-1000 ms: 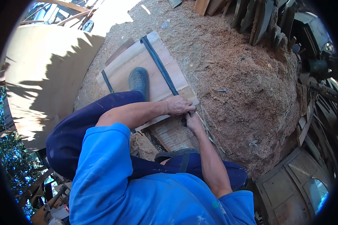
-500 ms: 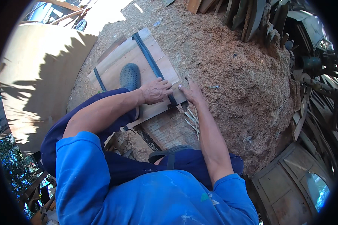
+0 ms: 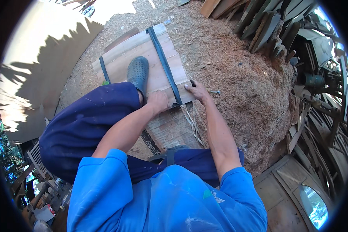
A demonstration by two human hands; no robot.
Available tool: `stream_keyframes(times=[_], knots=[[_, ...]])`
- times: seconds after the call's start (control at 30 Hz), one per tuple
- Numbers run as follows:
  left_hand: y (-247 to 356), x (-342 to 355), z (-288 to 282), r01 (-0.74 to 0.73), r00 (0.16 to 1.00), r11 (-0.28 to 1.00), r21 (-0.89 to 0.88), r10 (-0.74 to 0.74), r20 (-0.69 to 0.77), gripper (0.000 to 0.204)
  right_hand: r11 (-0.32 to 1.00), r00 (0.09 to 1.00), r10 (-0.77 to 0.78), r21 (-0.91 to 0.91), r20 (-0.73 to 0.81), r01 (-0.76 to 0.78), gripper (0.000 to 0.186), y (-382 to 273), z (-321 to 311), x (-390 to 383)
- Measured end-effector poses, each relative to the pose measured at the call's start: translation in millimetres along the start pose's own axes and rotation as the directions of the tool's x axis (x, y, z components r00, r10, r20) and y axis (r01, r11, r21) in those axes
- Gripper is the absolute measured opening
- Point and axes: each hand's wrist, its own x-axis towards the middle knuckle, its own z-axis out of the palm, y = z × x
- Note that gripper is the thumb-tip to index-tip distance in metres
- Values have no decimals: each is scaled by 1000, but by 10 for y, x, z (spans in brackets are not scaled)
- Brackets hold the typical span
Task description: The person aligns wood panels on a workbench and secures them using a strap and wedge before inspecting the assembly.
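A stack of pale wooden boards (image 3: 120,49) lies on the sawdust-covered ground, bound by dark rubber straps. The longer strap (image 3: 162,62) runs across the right part, and a shorter strap (image 3: 104,70) crosses the left end. My foot in a grey perforated clog (image 3: 138,73) presses on top, between the straps. My left hand (image 3: 158,101) has its fingers curled at the near edge of the boards, left of the longer strap. At the right edge, my right hand (image 3: 198,92) grips the corner, thumb on top; its other fingers are partly hidden.
A worn plank (image 3: 170,129) lies under the near side, with thin wood strips (image 3: 195,123) beside it. A sawdust mound (image 3: 247,104) rises to the right. A big plywood sheet (image 3: 46,73) stands at left. Upright wood offcuts (image 3: 266,31) and a panelled wooden door (image 3: 286,189) are at right.
My left hand has left the longer strap and moved back toward me to the boards' near edge. My right hand stays at the right corner. My left knee appears larger and nearer.
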Motion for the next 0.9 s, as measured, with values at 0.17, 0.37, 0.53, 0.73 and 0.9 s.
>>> stream_keyframes(times=[0.17, 0.37, 0.53, 0.73, 0.9], knots=[[118, -344, 444, 22, 911, 998, 57, 3, -413, 95, 999, 1000, -15, 45, 10, 15, 56, 262, -159, 110], [-231, -565, 1073, 86, 880, 967, 240, 39, -474, 88, 999, 999, -35, -29, 18, 36, 53, -43, 1, -23], [44, -541, 967, 127, 937, 989, 72, -96, -336, 91, 997, 992, -21, -74, -124, 12, 51, -62, 48, -104], [108, -355, 703, 72, 966, 997, 34, -61, -253, 100, 993, 942, -32, -114, -333, -7, 48, -31, -86, -22], [-407, -731, 669, 159, 969, 983, 94, -137, -206, 108, 998, 965, -29, -53, -259, 16, 45, -787, 318, -268]])
